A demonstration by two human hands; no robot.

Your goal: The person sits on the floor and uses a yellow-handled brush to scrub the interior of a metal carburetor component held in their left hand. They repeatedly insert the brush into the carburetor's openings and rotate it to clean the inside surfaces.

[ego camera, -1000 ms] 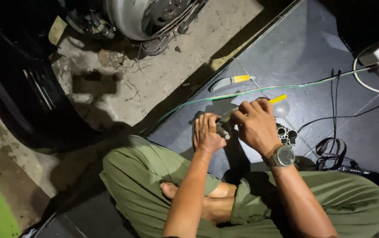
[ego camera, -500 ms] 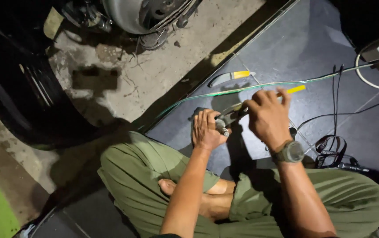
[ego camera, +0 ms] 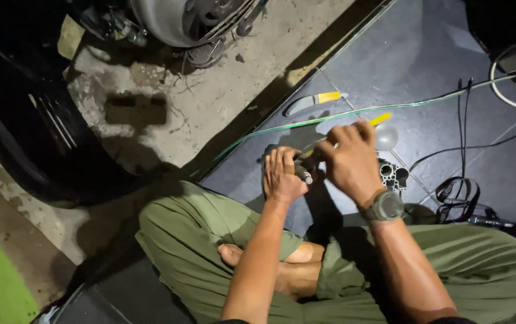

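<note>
I sit cross-legged on a dark tiled floor. My left hand (ego camera: 282, 175) grips a small dark cylindrical part (ego camera: 302, 173) with a pale round end. My right hand (ego camera: 349, 161), a watch on its wrist, holds a yellow-handled screwdriver (ego camera: 380, 119) whose shaft points down into that part. The two hands touch. A second tool with a yellow handle and a curved grey blade (ego camera: 313, 101) lies on the floor beyond them. A thin green wire (ego camera: 414, 105) runs across the floor just past my hands.
A round white bulb (ego camera: 387, 137) and a grey finned metal piece (ego camera: 393, 175) lie right of my hand. Black cables (ego camera: 457, 195) and a white cord (ego camera: 506, 99) spread at right. A motorcycle wheel (ego camera: 18, 156) and engine parts (ego camera: 192, 21) stand on cracked concrete at left.
My right hand has shifted a little to the right and up with the screwdriver, then settled against the part. My left hand has kept its hold.
</note>
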